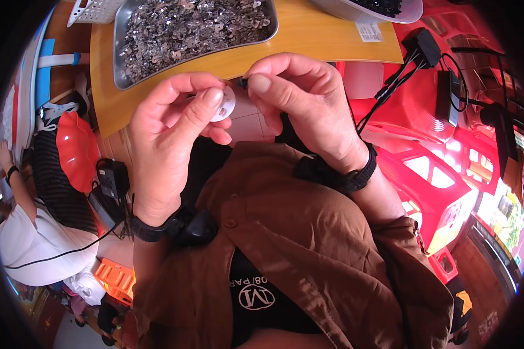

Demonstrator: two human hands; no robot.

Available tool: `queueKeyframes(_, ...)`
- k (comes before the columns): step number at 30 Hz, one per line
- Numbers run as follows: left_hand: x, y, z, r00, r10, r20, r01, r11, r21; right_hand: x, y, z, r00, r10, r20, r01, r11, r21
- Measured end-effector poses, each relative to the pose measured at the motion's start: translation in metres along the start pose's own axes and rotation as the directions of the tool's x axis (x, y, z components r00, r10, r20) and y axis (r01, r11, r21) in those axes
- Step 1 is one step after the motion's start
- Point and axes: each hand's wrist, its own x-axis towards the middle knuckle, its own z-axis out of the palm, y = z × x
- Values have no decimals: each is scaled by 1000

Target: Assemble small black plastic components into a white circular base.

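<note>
Between the thumb and fingers of my left hand [172, 125] is a small white round plastic disc [227, 105] with holes in it, partly covered by the thumb. My right hand [300, 96] is closed in a pinch just right of the disc. At its fingertips shows a small dark piece [243, 82], too small to make out fully. Both hands are raised above my lap, close to the table's near edge. Beyond them, a metal tray [120, 58] holds a heap of small shiny metal pieces [186, 38].
The tray stands on a yellow wooden table [308, 49], with a pale bowl of black parts [413, 13] at its far right. A white perforated basket [93, 10] is at the far left. Red plastic stools [419, 180] stand right; a person in white [46, 244] is at left.
</note>
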Motion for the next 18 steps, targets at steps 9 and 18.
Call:
queueKeyframes(9,1,-2,2,999,-14,35,14,1000,-7,-1,-2,3,949,-315,-12,270,833,-484)
queueKeyframes(18,1,-3,1,995,-21,96,18,999,34,8,8,1,399,-754,521,658,-160,-736)
